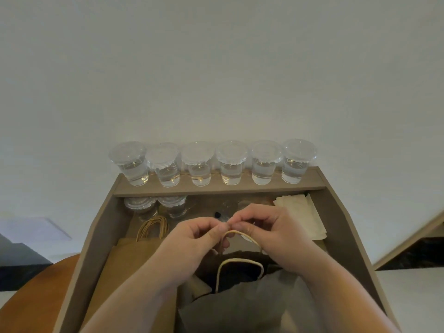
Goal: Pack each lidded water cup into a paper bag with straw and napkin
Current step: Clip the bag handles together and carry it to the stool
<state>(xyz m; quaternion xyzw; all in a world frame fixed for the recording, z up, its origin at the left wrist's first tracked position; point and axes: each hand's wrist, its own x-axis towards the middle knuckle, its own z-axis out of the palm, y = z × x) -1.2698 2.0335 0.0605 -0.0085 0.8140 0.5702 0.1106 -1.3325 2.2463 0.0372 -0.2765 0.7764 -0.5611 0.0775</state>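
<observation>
An open brown paper bag [240, 306] stands in front of me with its mouth up and two cream rope handles. My left hand [192, 243] and my right hand [271, 234] meet above it, fingertips pinched together on something small at the far handle [242, 235]; what they pinch is too small to tell. Several lidded water cups [231, 164] stand in a row on the raised back shelf. Two more lidded cups [156, 206] sit lower at the back left. White napkins [300, 212] lie at the back right.
A stack of flat brown paper bags [127, 258] with rope handles lies on the left of the wooden desk [101, 236]. Clear wrapped items [223, 211] lie behind my hands. A white wall rises behind the shelf. An orange-brown surface [36, 296] shows at lower left.
</observation>
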